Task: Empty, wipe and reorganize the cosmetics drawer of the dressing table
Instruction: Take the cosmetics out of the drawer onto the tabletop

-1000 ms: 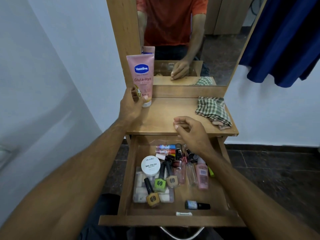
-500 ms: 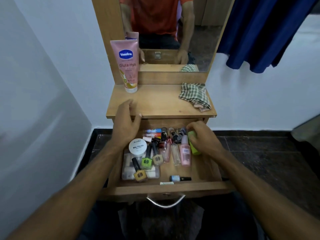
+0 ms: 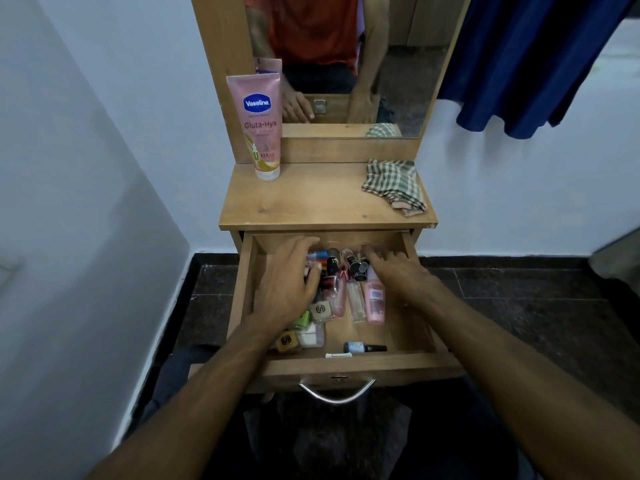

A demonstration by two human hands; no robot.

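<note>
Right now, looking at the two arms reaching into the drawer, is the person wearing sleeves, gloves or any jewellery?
Nothing covers them. Both forearms are bare as far up as the picture shows, and the left hand and right hand have no gloves. No ring, watch or bracelet is visible on either wrist. The mirror reflects an orange short-sleeved shirt, its sleeves ending above the elbows.

i judge this a home, a bedroom or dressing corner. a wooden dressing table (image 3: 325, 199) with a tall mirror (image 3: 346, 57) stands against a plain white wall (image 3: 519, 188). its open drawer (image 3: 346, 367) holds nail polish and small cosmetic bottles (image 3: 356, 299). a pink lotion tube (image 3: 261, 126) and a checked cloth (image 3: 394, 185) sit on top. blue clothing (image 3: 533, 60) hangs at right. the floor (image 3: 519, 299) is dark stone tile.
</note>
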